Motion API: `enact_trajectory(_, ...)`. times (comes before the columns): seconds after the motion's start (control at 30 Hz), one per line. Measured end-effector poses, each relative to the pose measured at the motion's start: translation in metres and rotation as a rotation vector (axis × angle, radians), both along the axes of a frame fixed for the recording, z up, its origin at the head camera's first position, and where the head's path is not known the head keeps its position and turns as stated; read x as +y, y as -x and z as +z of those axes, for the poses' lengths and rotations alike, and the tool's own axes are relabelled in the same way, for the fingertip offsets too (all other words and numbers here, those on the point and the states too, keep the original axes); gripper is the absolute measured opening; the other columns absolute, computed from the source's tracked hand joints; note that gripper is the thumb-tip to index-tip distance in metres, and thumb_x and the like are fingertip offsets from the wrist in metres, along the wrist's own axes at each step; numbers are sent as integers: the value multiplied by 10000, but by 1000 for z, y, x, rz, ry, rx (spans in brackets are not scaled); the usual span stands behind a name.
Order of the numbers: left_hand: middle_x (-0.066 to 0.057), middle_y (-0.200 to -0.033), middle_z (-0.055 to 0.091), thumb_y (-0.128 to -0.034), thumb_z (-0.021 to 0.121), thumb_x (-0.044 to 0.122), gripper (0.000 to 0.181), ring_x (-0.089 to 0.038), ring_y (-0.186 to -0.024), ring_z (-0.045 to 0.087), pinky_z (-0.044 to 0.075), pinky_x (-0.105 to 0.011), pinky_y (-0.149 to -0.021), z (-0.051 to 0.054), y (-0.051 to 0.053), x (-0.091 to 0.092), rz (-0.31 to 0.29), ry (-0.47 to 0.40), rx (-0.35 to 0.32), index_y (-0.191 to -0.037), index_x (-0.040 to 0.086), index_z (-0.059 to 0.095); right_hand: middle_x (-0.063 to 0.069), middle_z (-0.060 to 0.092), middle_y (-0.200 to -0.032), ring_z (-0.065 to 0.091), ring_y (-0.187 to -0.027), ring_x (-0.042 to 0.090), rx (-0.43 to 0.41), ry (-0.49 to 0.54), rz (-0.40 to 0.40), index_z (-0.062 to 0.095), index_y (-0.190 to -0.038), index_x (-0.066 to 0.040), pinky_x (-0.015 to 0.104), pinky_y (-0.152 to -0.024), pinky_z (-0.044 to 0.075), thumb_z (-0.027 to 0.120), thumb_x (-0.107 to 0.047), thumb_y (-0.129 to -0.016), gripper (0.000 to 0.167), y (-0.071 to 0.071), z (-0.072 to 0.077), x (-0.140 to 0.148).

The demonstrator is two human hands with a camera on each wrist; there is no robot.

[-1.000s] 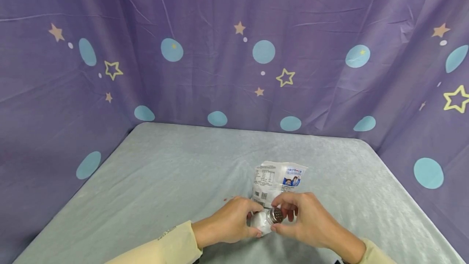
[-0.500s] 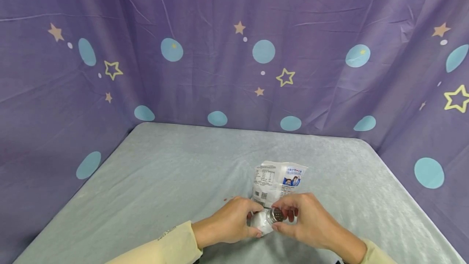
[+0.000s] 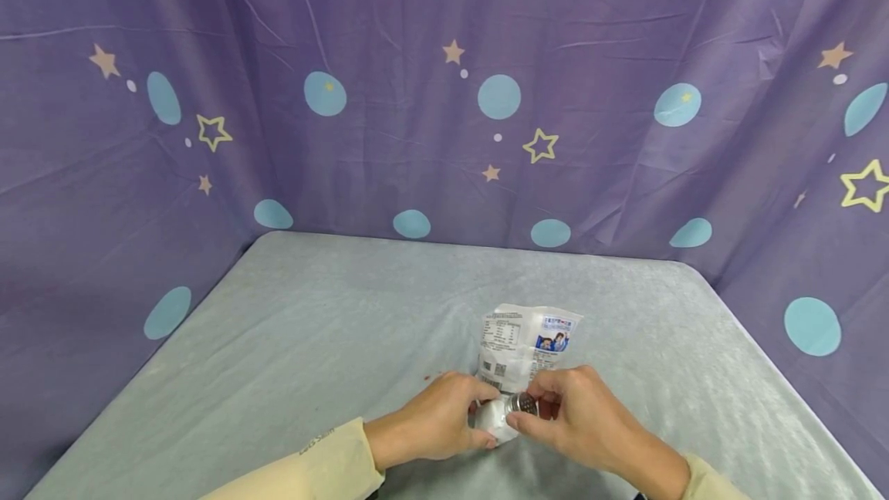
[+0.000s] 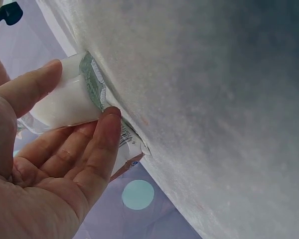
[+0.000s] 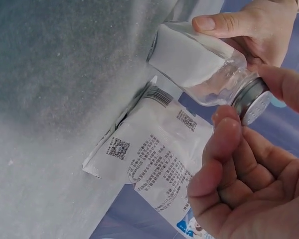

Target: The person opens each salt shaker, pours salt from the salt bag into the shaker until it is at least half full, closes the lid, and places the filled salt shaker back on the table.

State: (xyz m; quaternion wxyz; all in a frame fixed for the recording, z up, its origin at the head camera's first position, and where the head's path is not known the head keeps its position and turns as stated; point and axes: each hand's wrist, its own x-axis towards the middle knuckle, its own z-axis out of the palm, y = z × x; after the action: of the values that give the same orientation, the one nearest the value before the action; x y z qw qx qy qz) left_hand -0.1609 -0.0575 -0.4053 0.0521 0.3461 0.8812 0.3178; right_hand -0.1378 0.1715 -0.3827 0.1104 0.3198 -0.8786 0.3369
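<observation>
A glass salt shaker (image 5: 189, 57), partly filled with white granules, has its base close to the cloth-covered table. My left hand (image 3: 441, 419) grips its body, thumb on one side and fingers on the other, as the left wrist view also shows. On the shaker's neck sits a perforated metal cap (image 5: 251, 101). The thumb and index finger of my right hand (image 3: 590, 415) pinch this cap from opposite sides, while its other fingers curl loosely beneath. Right behind the shaker stands a white printed packet (image 3: 510, 346) with a blue picture and a barcode.
A pale grey-green cloth (image 3: 333, 315) covers the table. Small reddish marks (image 3: 432, 376) show on it left of the packet. Purple curtains (image 3: 389, 145) with stars and blue spots hang behind and at both sides.
My right thumb has shifted left across the cap, and the right index finger slightly right. The left hand, the shaker and the packet stay in place.
</observation>
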Motion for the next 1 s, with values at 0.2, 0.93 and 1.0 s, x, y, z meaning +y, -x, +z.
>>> enact_trajectory(0.2, 186, -818, 655, -728, 935, 171, 328, -9, -720, 583, 450, -176, -624, 0, 1, 0, 2, 4, 1, -1004, 235, 769, -237, 452, -583, 401, -512, -85, 60, -34, -46, 559, -668, -305, 123, -430, 340, 858, -349, -828, 342, -1, -2, -2)
enact_trajectory(0.93, 198, -849, 670, -736, 933, 168, 349, -7, -731, 590, 457, -176, -626, -1, 2, 0, 2, -12, -37, -1047, 218, 784, -194, 615, -734, 551, -636, 14, -70, -10, 38, 716, -978, -261, 218, -558, 473, 911, -203, -752, 304, -2, 5, 7)
enact_trajectory(1.0, 193, -855, 673, -736, 934, 166, 354, -7, -736, 593, 459, -177, -632, -1, 2, 0, 2, -11, -39, -1053, 215, 784, -202, 608, -734, 555, -641, 12, -74, -8, 43, 719, -972, -269, 219, -563, 473, 908, -203, -761, 290, -2, 5, 7)
